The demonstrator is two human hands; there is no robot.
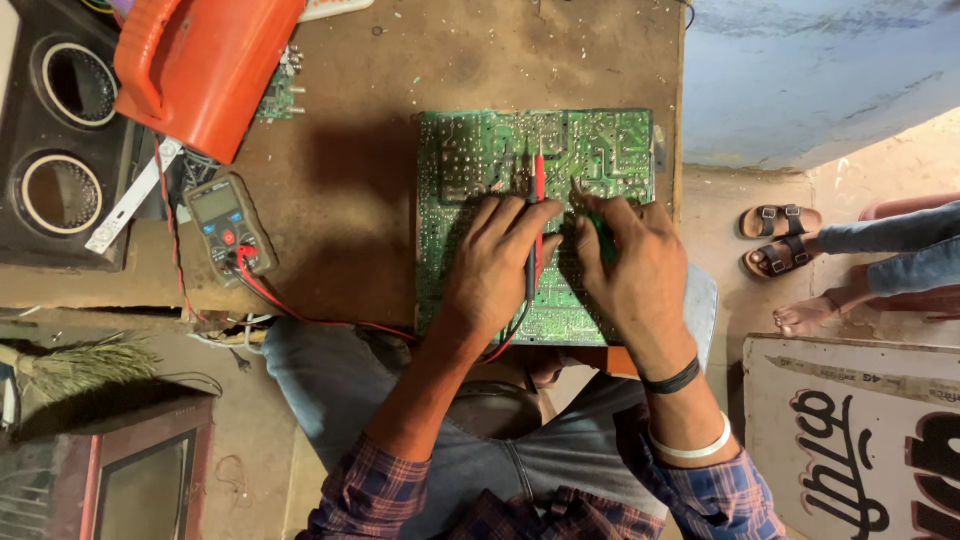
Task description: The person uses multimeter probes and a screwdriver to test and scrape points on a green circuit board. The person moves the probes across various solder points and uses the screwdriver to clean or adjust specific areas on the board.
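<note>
- Circuit board [470, 150]: large green board lying solder side up on the brown counter [350, 180], at its near edge, directly in front of the person. Judged stiff, light and fragile; the solder points look sharp and easily scratched, so best held by the bare edges, not by the face.
- Red probe [540, 185]: slim red rod with a dark lower part, its tip touching the board near the top middle. Judged light and rigid; best held like a pen along the shaft.
- Left hand [495, 265]: palm down on the board, fingers curled, its grip closed on the red probe between the fingers, forearm coming up from the lower left.
- Right hand [640, 265]: palm down just beside the left, fingers bent around something slim whose thin tip [577, 187] meets the board; what it is cannot be told for sure. Dark band and white bangle on the wrist.
- Red lead [300, 315]: runs from the hands along the counter's edge to the meter.
- Multimeter [228, 228]: dark, red dial, left of the board, well apart.
- Orange casing [215, 70]: large, at the far left corner.
- Another person's sandalled feet [780, 240]: on the floor to the right.
</note>
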